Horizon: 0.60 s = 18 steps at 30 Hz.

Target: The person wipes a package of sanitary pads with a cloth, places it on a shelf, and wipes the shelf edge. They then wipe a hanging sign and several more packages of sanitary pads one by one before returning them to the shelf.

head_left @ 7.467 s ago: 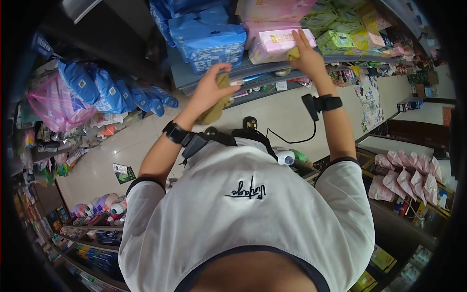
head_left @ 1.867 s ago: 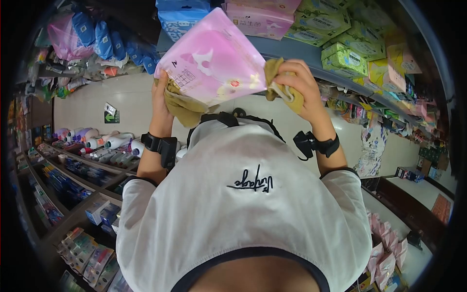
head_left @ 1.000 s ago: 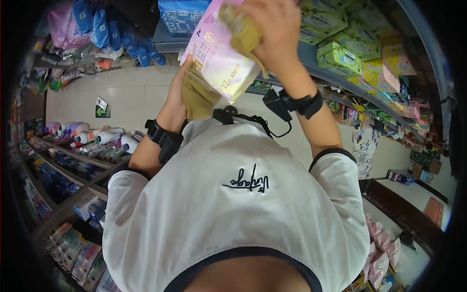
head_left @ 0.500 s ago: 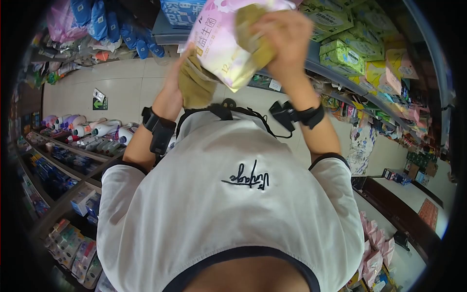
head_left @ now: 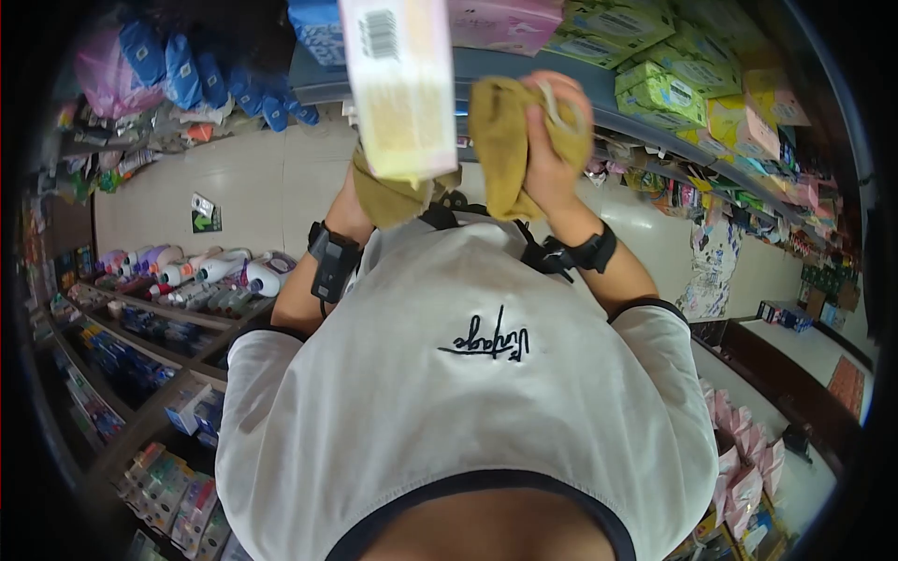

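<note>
My left hand (head_left: 347, 208) is closed on a brown cloth (head_left: 391, 199) and on a pink and pale-yellow pack (head_left: 404, 112), with the cloth between them. The pack's narrow side, with a barcode at the top, faces me. Its upper end runs out of view, and the fingers of that hand are mostly hidden behind pack and cloth. Just right of the pack, my right hand (head_left: 552, 173) grips a second bunched brown cloth (head_left: 503, 140), apart from the pack. A loose pale strip hangs over its fingers. Both wrists wear black straps.
A grey shelf (head_left: 599, 89) ahead bears a pink pack (head_left: 505, 23), a blue pack (head_left: 316, 33) and several green packs (head_left: 659, 96). On the left, shelves carry white bottles (head_left: 223, 266) and boxes. A tiled floor (head_left: 281, 178) lies beyond my hands.
The pack has turned from its printed front to its barcode side. My right hand has moved down, and its cloth has come away from the pack. My left hand still holds on.
</note>
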{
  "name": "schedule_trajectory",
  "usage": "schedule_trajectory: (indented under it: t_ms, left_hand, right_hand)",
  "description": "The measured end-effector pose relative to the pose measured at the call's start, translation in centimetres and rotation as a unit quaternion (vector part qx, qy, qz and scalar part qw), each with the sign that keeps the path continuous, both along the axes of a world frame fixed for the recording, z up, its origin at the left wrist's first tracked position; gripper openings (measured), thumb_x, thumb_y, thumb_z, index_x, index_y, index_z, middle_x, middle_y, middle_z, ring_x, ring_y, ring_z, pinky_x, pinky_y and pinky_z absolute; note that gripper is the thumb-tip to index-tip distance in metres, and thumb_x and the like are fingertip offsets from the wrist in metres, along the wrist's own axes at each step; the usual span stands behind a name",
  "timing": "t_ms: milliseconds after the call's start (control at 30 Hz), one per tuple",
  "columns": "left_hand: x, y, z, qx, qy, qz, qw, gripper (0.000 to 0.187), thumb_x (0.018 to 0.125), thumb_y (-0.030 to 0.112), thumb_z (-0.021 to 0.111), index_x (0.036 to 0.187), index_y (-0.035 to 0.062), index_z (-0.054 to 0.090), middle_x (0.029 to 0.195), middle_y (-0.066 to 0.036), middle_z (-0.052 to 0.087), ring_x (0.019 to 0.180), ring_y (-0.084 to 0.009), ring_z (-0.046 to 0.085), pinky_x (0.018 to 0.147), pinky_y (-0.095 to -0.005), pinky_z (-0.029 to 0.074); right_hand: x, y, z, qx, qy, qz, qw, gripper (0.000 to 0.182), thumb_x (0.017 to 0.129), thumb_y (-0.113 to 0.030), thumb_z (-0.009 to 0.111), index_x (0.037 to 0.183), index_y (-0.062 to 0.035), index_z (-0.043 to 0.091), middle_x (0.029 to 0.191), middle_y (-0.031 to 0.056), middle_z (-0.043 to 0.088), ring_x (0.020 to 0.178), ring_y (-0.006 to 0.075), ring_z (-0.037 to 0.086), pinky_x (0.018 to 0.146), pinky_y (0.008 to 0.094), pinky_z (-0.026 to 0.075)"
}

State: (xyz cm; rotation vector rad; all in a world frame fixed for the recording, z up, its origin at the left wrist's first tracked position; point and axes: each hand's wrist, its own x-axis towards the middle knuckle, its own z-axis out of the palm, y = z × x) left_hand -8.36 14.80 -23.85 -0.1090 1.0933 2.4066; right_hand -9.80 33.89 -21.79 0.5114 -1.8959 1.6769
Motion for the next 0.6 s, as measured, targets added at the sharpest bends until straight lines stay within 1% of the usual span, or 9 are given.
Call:
schedule_trajectory:
  t_ms: [33,167,200,233,267,400,467,533,600]
  left_hand:
    - [-0.3,0.7,-0.2,0.024,-0.016,0.016,0.999,0.033,0.09,0.009,0.039,0.122,0.0011,0.04,0.118,-0.013,0.051,0.1,-0.0213,0.056,0.084,-0.0322,0.049]
    - [-1.2,0.9,0.6,0.037,-0.116,0.033,0.992,0.037,0.092,0.022,0.036,0.122,0.0012,0.041,0.118,-0.015,0.051,0.098,-0.0266,0.057,0.082,-0.0391,0.05]
    - [-1.6,0.7,0.7,0.024,-0.118,0.044,0.992,0.039,0.092,0.026,0.036,0.121,0.0014,0.041,0.117,-0.015,0.051,0.097,-0.0277,0.057,0.081,-0.0402,0.05]
    - [-2.0,-0.4,-1.5,0.217,-0.018,-0.035,0.975,0.045,0.091,0.034,0.038,0.123,0.0024,0.039,0.12,-0.015,0.049,0.101,-0.0273,0.055,0.085,-0.0403,0.048]
    - [-2.4,-0.4,-1.3,0.215,-0.018,-0.044,0.975,0.045,0.091,0.034,0.038,0.123,0.0024,0.039,0.12,-0.015,0.049,0.101,-0.0273,0.055,0.085,-0.0403,0.048]
    - [-4.0,-1.0,-1.7,0.057,-0.1,0.042,0.992,0.056,0.087,0.045,0.043,0.125,0.0034,0.036,0.124,-0.012,0.045,0.108,-0.0247,0.049,0.091,-0.0375,0.043]
    - [-5.0,-1.3,-2.3,-0.03,-0.032,0.085,0.995,0.054,0.089,0.043,0.043,0.123,0.0028,0.037,0.12,-0.011,0.048,0.105,-0.0228,0.051,0.087,-0.0361,0.045]
    - [-6.3,-1.4,-1.4,-0.042,-0.011,0.117,0.992,0.05,0.089,0.038,0.045,0.123,0.0015,0.038,0.117,-0.011,0.049,0.101,-0.0216,0.053,0.084,-0.0336,0.046]
    - [-7.6,-1.6,-1.1,-0.143,0.185,0.147,0.961,0.047,0.088,0.032,0.05,0.121,-0.0002,0.039,0.113,-0.012,0.052,0.098,-0.0211,0.054,0.083,-0.0314,0.046]
  right_hand:
    - [-0.3,-1.4,0.2,-0.153,-0.172,0.002,0.973,0.018,0.081,-0.013,0.059,0.096,-0.0061,0.052,0.093,0.0046,0.054,0.086,0.0165,0.052,0.078,0.0274,0.04]
    - [-0.1,-3.9,-3.1,-0.276,-0.212,0.107,0.931,0.024,0.088,-0.014,0.05,0.11,-0.0048,0.047,0.102,0.0051,0.054,0.09,0.0139,0.052,0.081,0.0251,0.04]
    - [0.0,-3.8,-4.0,-0.314,-0.322,0.194,0.872,0.027,0.088,-0.014,0.049,0.114,-0.0044,0.045,0.105,0.0063,0.054,0.094,0.014,0.052,0.083,0.0257,0.041]
    - [0.1,-3.6,-4.6,-0.344,-0.424,0.277,0.791,0.03,0.089,-0.013,0.048,0.117,-0.004,0.044,0.109,0.0076,0.054,0.098,0.014,0.052,0.085,0.0262,0.042]
    - [0.2,-3.2,-4.4,-0.348,-0.419,0.271,0.793,0.03,0.089,-0.013,0.048,0.117,-0.004,0.044,0.109,0.0076,0.054,0.098,0.014,0.052,0.085,0.0262,0.042]
    - [0.1,0.4,-2.9,-0.344,-0.512,0.26,0.743,0.043,0.087,-0.019,0.05,0.125,-0.0031,0.036,0.116,0.0118,0.051,0.103,0.02,0.054,0.085,0.0326,0.047]
    - [-0.3,3.7,-4.1,-0.398,-0.566,0.257,0.675,0.042,0.086,-0.022,0.051,0.123,-0.0036,0.039,0.113,0.0123,0.053,0.1,0.0211,0.055,0.083,0.0351,0.048]
    - [-0.3,7.4,-5.7,-0.471,-0.511,0.222,0.685,0.042,0.085,-0.024,0.052,0.12,-0.0041,0.041,0.112,0.0128,0.054,0.096,0.0229,0.057,0.081,0.0368,0.049]
    - [-0.2,10.1,-4.8,-0.495,-0.469,0.14,0.718,0.035,0.084,-0.021,0.055,0.114,-0.0036,0.049,0.105,0.0108,0.058,0.094,0.0204,0.057,0.081,0.0324,0.048]
